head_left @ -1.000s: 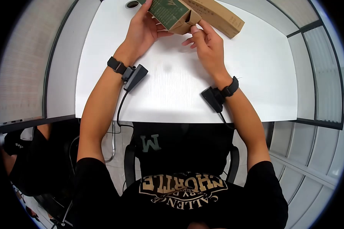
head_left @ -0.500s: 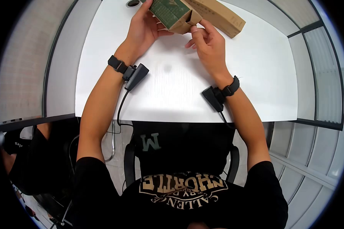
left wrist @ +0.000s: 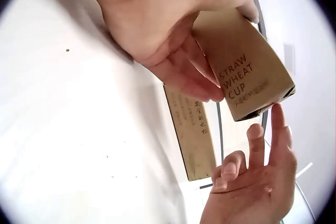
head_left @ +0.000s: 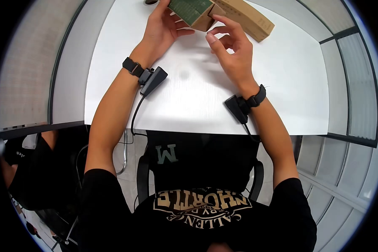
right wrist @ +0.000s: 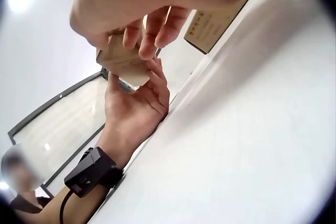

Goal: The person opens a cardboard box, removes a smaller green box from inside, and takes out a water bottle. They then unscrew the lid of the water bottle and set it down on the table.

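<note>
In the head view my left hand (head_left: 161, 33) grips a small cardboard box (head_left: 191, 11), green on one face and brown on others, at the top of the frame. The left wrist view shows "STRAW WHEAT CUP" printed on its brown side (left wrist: 239, 71). Thumb and fingers go round the box, which is held above the table. My right hand (head_left: 235, 54) is at the box's near right end, its index fingertip (left wrist: 277, 109) right at the end flap. The thumb stands away from the box and the other fingers are loosely bent.
A longer brown box (head_left: 252, 23) with printed text lies behind the right hand on the white table (head_left: 185, 101). A dark round item (head_left: 150, 2) sits at the top edge. Low partitions (head_left: 69, 71) border the table. Another person (head_left: 33, 168) is at the lower left.
The right thumb has come away from the box's end and the hand has opened a little. The left hand and box have shifted slightly up and to the right in the head view.
</note>
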The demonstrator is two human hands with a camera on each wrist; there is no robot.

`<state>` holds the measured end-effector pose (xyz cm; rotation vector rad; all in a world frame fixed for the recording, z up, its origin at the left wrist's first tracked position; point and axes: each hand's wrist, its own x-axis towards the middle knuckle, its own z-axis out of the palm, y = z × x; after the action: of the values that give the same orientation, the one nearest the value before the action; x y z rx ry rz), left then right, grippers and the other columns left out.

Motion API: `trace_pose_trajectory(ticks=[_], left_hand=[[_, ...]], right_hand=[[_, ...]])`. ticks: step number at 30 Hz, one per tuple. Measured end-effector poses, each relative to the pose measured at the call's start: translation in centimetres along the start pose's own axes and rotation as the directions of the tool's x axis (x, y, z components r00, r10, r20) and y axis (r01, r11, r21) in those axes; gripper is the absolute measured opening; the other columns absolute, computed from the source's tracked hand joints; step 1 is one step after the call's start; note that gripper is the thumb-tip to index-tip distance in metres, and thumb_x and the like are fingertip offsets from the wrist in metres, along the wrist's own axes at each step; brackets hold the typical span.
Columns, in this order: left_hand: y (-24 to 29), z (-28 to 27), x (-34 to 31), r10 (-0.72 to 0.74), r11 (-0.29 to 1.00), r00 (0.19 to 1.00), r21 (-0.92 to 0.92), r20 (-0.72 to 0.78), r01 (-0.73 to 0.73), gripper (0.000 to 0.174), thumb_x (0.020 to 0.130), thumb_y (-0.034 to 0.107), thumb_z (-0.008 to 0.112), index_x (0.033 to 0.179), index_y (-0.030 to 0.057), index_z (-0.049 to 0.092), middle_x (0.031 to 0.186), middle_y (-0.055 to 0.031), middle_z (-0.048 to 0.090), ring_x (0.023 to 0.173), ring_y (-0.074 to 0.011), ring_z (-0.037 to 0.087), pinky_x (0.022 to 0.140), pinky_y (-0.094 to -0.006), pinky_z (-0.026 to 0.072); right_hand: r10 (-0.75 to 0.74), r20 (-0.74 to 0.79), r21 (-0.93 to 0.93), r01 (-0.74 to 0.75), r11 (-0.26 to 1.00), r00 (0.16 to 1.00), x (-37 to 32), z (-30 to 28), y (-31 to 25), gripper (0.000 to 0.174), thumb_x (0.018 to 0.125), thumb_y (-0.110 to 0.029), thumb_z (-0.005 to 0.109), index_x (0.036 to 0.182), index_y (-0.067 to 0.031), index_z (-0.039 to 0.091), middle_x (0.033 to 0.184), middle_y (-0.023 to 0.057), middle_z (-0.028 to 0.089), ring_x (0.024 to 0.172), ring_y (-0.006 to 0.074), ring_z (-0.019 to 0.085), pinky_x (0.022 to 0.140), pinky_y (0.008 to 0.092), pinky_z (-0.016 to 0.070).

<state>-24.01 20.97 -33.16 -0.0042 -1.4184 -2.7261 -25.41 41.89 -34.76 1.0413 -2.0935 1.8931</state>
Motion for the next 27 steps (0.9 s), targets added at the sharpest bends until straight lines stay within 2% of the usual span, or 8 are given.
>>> trace_pose_trajectory(ticks=[5, 8, 11, 14, 17, 18, 22, 27], left_hand=[[-0.3, -0.5, -0.2, 0.028, 0.999, 0.999, 0.037, -0.018, -0.027, 0.072, 0.103, 0.065, 0.052, 0.148, 0.0092, 0.049, 0.14, -0.0157, 0.064, 0.118, -0.0297, 0.068, 0.092, -0.0461, 0.0597], [-0.3, -1.4, 0.2, -0.002, 1.0, 0.999, -0.027, 0.037, 0.003, 0.064, 0.104, 0.054, 0.06, 0.144, 0.0062, 0.05, 0.134, -0.0142, 0.065, 0.113, -0.026, 0.069, 0.093, -0.0426, 0.0605], [-0.8, -2.0, 0.7, 0.009, 0.996, 0.998, 0.087, -0.066, -0.004, 0.074, 0.101, 0.064, 0.058, 0.145, 0.005, 0.05, 0.136, -0.0168, 0.064, 0.118, -0.03, 0.068, 0.096, -0.0487, 0.0574], [-0.5, -1.8, 0.6, 0.021, 0.999, 0.999, 0.045, -0.041, -0.019, 0.069, 0.098, 0.062, 0.064, 0.137, 0.0056, 0.055, 0.124, -0.0148, 0.069, 0.106, -0.0279, 0.071, 0.086, -0.0434, 0.0581], [-0.6, -2.3, 0.7, 0.002, 0.999, 1.0, 0.044, 0.0, -0.002, 0.068, 0.1, 0.061, 0.063, 0.137, 0.0055, 0.055, 0.12, -0.0153, 0.07, 0.105, -0.0264, 0.072, 0.083, -0.0407, 0.0592], [-0.6, -1.4, 0.4, 0.028, 0.998, 1.0, 0.065, -0.014, -0.027, 0.065, 0.101, 0.062, 0.061, 0.133, 0.0052, 0.056, 0.116, -0.0154, 0.071, 0.097, -0.0256, 0.073, 0.079, -0.0382, 0.0594], [-0.4, -2.0, 0.6, -0.03, 0.996, 1.0, 0.079, 0.004, 0.03, 0.061, 0.102, 0.061, 0.059, 0.126, 0.0056, 0.058, 0.107, -0.0125, 0.073, 0.079, -0.0249, 0.072, 0.075, -0.0369, 0.0585], [-0.1, -1.6, 0.4, -0.011, 0.986, 0.998, 0.165, 0.07, -0.001, 0.062, 0.101, 0.062, 0.06, 0.126, 0.0048, 0.06, 0.105, -0.011, 0.072, 0.082, -0.0229, 0.07, 0.075, -0.0355, 0.0573]], right_hand=[[0.029, 0.011, -0.041, -0.028, 0.999, 1.0, 0.0, 0.1, -0.1, 0.051, 0.095, -0.017, 0.077, 0.143, -0.0119, 0.062, 0.098, 0.0032, 0.076, 0.067, 0.0051, 0.066, 0.059, 0.0203, 0.0498], [0.086, -0.003, -0.038, -0.086, 0.996, 0.996, 0.0, 0.3, -0.1, 0.051, 0.095, -0.016, 0.076, 0.143, -0.0118, 0.062, 0.098, 0.0034, 0.076, 0.068, 0.005, 0.066, 0.059, 0.0204, 0.0497], [0.097, 0.01, -0.062, -0.096, 0.993, 0.995, 0.0, 0.1, 0.3, 0.052, 0.095, -0.017, 0.076, 0.144, -0.0122, 0.061, 0.098, 0.0043, 0.077, 0.067, 0.0047, 0.064, 0.059, 0.0207, 0.0492], [0.109, 0.02, -0.038, -0.108, 0.993, 0.994, 0.1, 0.4, 0.2, 0.051, 0.095, -0.018, 0.076, 0.143, -0.0089, 0.061, 0.097, 0.0058, 0.077, 0.066, 0.0053, 0.064, 0.059, 0.0211, 0.049], [0.185, 0.075, -0.042, -0.183, 0.982, 0.98, 0.0, 0.3, 0.7, 0.052, 0.095, -0.017, 0.076, 0.144, -0.0051, 0.059, 0.097, 0.007, 0.078, 0.066, 0.0061, 0.064, 0.059, 0.0217, 0.0493], [0.217, 0.108, -0.069, -0.21, 0.975, 0.97, -0.1, 0.3, 0.9, 0.056, 0.096, -0.015, 0.075, 0.146, -0.0031, 0.054, 0.097, 0.0084, 0.077, 0.066, 0.0072, 0.065, 0.059, 0.0224, 0.0496], [0.188, 0.054, -0.04, -0.186, 0.982, 0.981, 0.0, 0.4, 0.7, 0.064, 0.096, -0.015, 0.074, 0.152, -0.0033, 0.047, 0.098, 0.0101, 0.078, 0.067, 0.0084, 0.067, 0.059, 0.0234, 0.0504], [0.185, 0.055, -0.003, -0.185, 0.983, 0.981, 0.0, 0.7, 0.9, 0.067, 0.095, -0.015, 0.075, 0.152, 0.0022, 0.045, 0.097, 0.0111, 0.078, 0.065, 0.009, 0.067, 0.06, 0.0241, 0.052]])
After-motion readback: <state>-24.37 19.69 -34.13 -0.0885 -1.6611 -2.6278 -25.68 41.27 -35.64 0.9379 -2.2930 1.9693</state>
